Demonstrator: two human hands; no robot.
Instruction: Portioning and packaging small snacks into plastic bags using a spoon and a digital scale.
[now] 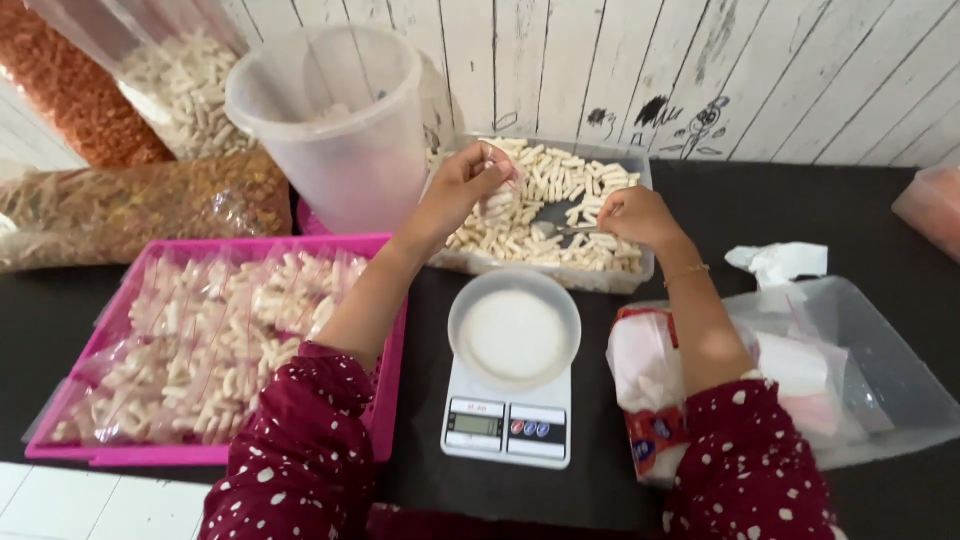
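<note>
My left hand [462, 188] is closed on a small clear plastic bag [497, 172], held over a clear tub [540, 268] full of pale stick-shaped snacks [560, 185]. My right hand [636, 218] grips a metal scoop [556, 220] whose blade lies in the snacks. Just in front of the tub stands a white kitchen scale [508, 425] with an empty round white bowl [514, 332] on its platform.
A pink tray [385, 400] at the left holds several filled snack bags. Behind it stand a clear bucket [335, 125] and large bags of snacks [130, 210]. A clear box [880, 370] with plastic bags and a crumpled tissue [778, 262] are at the right.
</note>
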